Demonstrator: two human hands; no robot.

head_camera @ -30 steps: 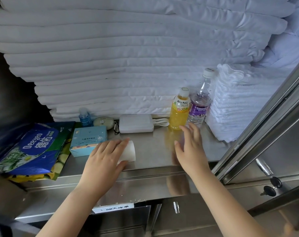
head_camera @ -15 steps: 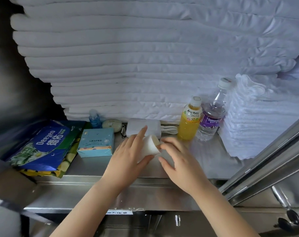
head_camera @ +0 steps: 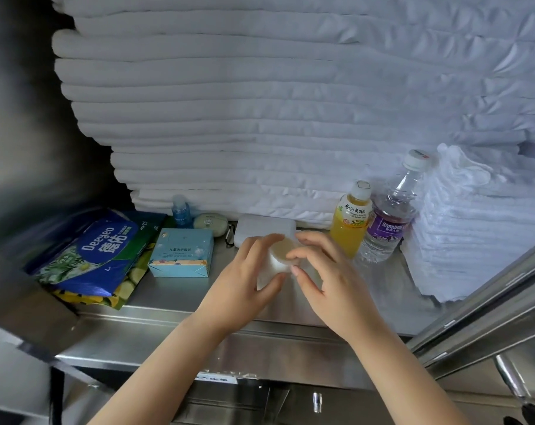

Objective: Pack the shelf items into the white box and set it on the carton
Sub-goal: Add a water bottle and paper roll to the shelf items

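My left hand [head_camera: 238, 280] holds a small white cup-shaped container [head_camera: 277, 256] above the steel shelf [head_camera: 174, 296], its opening turned toward me. My right hand [head_camera: 330, 280] pinches the container's rim with thumb and forefinger. Along the shelf stand a blue tissue pack [head_camera: 97, 256], a light-blue carton [head_camera: 182, 253], a small blue bottle [head_camera: 180, 210], an oval green case [head_camera: 210, 222], a flat white case [head_camera: 264, 225] partly hidden behind my hands, an orange Mogu Mogu bottle [head_camera: 350, 219] and a clear water bottle [head_camera: 388, 222].
Folded white linens [head_camera: 260, 118] are stacked high behind the shelf items. A pile of white towels [head_camera: 474, 228] fills the shelf's right end. A steel door frame [head_camera: 474, 317] slants across the lower right, with drawers below the shelf.
My left hand lifted the white container off the shelf and turned its opening toward me. My right hand came left from the bottles to its rim. The view shifted left.
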